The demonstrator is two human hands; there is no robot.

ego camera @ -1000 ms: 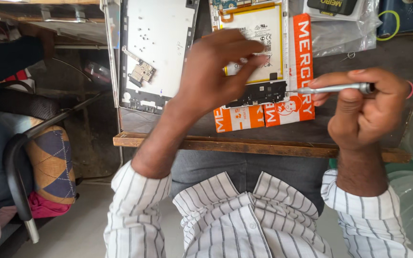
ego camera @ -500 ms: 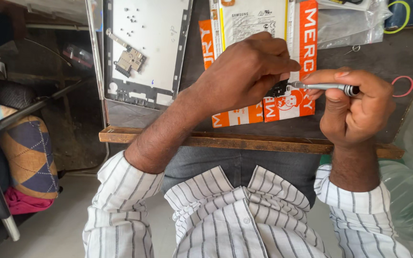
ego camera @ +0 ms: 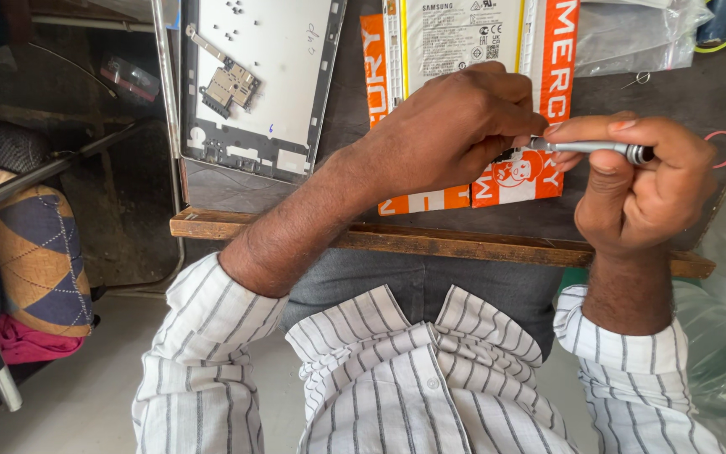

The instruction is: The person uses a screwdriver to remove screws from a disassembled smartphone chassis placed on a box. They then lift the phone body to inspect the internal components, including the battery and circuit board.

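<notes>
Your right hand (ego camera: 640, 181) grips a slim silver metal screwdriver (ego camera: 590, 148) level above the orange printed mat (ego camera: 560, 76) on the dark worktop (ego camera: 632, 223). Your left hand (ego camera: 455, 126) pinches its tip, fingers closed.

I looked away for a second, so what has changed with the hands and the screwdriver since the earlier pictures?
The left hand drew in to meet the tip of the screwdriver, and its fingers now pinch there. The right hand grips the screwdriver's handle as before. The opened tablet and the back cover stayed flat on the table.
</notes>
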